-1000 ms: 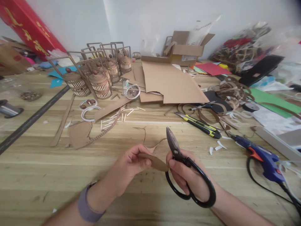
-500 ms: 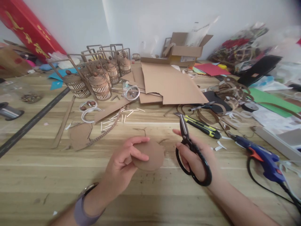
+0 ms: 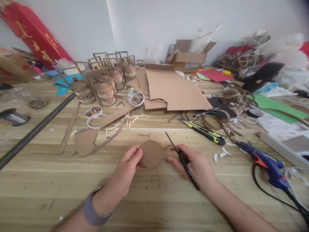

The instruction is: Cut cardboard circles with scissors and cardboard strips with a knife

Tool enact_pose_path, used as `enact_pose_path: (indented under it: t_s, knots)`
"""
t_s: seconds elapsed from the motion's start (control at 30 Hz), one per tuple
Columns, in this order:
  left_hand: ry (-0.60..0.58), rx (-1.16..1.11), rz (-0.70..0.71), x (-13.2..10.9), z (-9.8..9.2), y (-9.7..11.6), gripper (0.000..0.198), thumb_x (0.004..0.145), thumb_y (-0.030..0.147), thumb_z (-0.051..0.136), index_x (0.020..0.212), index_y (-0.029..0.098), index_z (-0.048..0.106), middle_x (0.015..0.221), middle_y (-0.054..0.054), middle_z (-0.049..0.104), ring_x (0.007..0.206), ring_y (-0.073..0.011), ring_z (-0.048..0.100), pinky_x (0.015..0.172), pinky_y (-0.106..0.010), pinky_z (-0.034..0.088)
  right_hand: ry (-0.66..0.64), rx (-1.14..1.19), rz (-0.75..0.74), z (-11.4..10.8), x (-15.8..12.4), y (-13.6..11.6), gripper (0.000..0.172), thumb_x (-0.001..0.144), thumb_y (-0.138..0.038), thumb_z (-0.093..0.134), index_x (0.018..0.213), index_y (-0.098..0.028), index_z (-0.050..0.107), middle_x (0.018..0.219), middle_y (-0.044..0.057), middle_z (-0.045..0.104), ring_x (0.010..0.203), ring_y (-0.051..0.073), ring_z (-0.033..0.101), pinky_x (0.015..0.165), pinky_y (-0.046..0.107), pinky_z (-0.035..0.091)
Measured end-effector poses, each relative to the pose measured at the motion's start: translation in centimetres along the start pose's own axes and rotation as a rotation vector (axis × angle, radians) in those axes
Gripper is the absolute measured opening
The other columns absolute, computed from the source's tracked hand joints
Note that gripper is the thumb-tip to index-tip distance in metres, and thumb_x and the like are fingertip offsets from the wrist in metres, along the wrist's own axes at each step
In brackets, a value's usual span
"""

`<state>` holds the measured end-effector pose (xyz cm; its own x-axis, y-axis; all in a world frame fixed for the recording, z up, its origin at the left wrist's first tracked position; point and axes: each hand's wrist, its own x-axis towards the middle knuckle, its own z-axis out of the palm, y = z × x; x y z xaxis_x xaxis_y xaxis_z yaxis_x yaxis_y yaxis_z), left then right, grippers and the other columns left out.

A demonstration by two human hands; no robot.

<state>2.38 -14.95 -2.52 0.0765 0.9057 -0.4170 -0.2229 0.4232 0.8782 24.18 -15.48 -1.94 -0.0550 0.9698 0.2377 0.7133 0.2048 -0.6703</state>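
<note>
Low over the wooden table, my left hand [image 3: 130,161] pinches a round cardboard disc [image 3: 152,154] by its left edge, thumb on top. My right hand [image 3: 195,166] has a pair of black-handled scissors [image 3: 182,161] hooked on it, the blades pointing up and to the left. Its thumb and fingertips come near the disc's right side, where a thin brown strip sticks out; whether they touch that strip I cannot tell. Beyond the disc lie several pale short sticks [image 3: 131,122] and an irregular cardboard scrap [image 3: 85,141].
Several small lantern-like baskets [image 3: 105,91] stand at the back left. Large cardboard sheets [image 3: 176,90] lie at the back centre. A utility knife [image 3: 202,131] and a blue glue gun [image 3: 263,161] with its cable are on the right, near tangled brown strips [image 3: 234,96].
My left hand has shifted its grip, thumb now on top of the disc. The scissors have turned edge-on and tilted left, and my right hand has come closer to the disc. The view shifted slightly.
</note>
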Motion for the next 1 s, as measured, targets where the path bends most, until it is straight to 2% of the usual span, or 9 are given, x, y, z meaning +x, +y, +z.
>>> enact_pose_path:
  t_s: [0.17,0.27,0.4,0.5,0.6,0.7,0.83,0.9,1.0]
  knots:
    - [0.016,-0.017,0.045,0.5,0.1,0.3,0.04,0.075,0.038,0.076,0.106,0.016,0.065,0.091,-0.004,0.075,0.075,-0.0176,0.069,0.062,-0.025,0.054,0.018,-0.178,0.017,0.1,0.1,0.9,0.034,0.086,-0.05,0.06,0.098,-0.02,0.069,0.055,-0.001,0.062,0.045,0.021,0.06,0.046,0.028,0.04]
    - [0.0,-0.058,0.024,0.7,0.2,0.8,0.049,0.07,0.031,0.08,0.111,0.016,0.059,0.082,-0.003,0.076,0.071,-0.0189,0.073,0.066,-0.028,0.056,0.014,-0.218,0.025,0.0,0.7,1.8,0.031,0.089,-0.046,0.058,0.103,-0.02,0.066,0.063,0.001,0.067,0.053,0.023,0.066,0.049,0.029,0.045]
    - [0.03,-0.102,0.046,0.9,0.3,1.4,0.053,0.062,0.021,0.083,0.109,0.015,0.057,0.077,-0.001,0.076,0.074,-0.0179,0.074,0.072,-0.027,0.057,0.001,-0.205,-0.029,0.2,1.6,3.3,0.034,0.09,-0.041,0.056,0.113,-0.016,0.064,0.087,0.009,0.071,0.074,0.025,0.071,0.067,0.032,0.055]
    - [0.06,-0.079,0.057,1.0,0.4,1.5,0.057,0.058,0.017,0.082,0.109,0.015,0.057,0.077,0.0,0.076,0.067,-0.0146,0.07,0.067,-0.025,0.055,-0.025,-0.226,-0.029,0.5,1.9,4.1,0.038,0.089,-0.039,0.057,0.118,-0.015,0.063,0.098,0.014,0.071,0.083,0.027,0.07,0.075,0.037,0.056]
    - [0.077,-0.06,0.059,1.0,0.3,1.6,0.054,0.057,0.018,0.082,0.106,0.014,0.06,0.079,-0.001,0.075,0.063,-0.0124,0.066,0.061,-0.023,0.053,-0.049,-0.271,-0.02,0.8,2.0,4.6,0.044,0.086,-0.036,0.061,0.124,-0.013,0.063,0.101,0.016,0.071,0.09,0.033,0.069,0.082,0.045,0.055]
    - [0.074,-0.084,0.037,0.9,0.2,1.8,0.052,0.058,0.024,0.084,0.104,0.014,0.062,0.082,-0.002,0.075,0.067,-0.0146,0.068,0.06,-0.024,0.053,-0.066,-0.316,-0.009,0.9,2.2,5.2,0.056,0.081,-0.031,0.064,0.133,-0.01,0.06,0.106,0.019,0.071,0.1,0.038,0.066,0.088,0.052,0.053]
    - [0.051,-0.083,0.017,0.8,0.0,1.7,0.049,0.066,0.037,0.082,0.106,0.014,0.063,0.088,-0.005,0.076,0.064,-0.0168,0.069,0.057,-0.026,0.052,-0.101,-0.37,-0.013,0.1,2.2,5.1,0.066,0.076,-0.024,0.065,0.14,-0.01,0.056,0.112,0.02,0.071,0.105,0.039,0.065,0.092,0.054,0.052]
    - [0.052,-0.051,0.043,0.7,-0.2,1.6,0.044,0.071,0.04,0.079,0.105,0.015,0.064,0.091,-0.006,0.075,0.07,-0.0187,0.069,0.06,-0.028,0.054,-0.052,-0.441,-0.027,-0.7,2.0,4.1,0.06,0.077,-0.027,0.066,0.135,-0.013,0.061,0.114,0.019,0.071,0.107,0.042,0.064,0.091,0.058,0.051]
    - [0.069,0.048,0.143,0.4,-0.3,1.5,0.034,0.078,0.041,0.074,0.101,0.018,0.065,0.091,-0.004,0.074,0.086,-0.02,0.067,0.075,-0.03,0.054,0.089,-0.379,-0.092,-1.6,1.6,1.1,0.033,0.087,-0.034,0.061,0.115,-0.018,0.072,0.109,0.016,0.073,0.102,0.038,0.066,0.089,0.056,0.05]
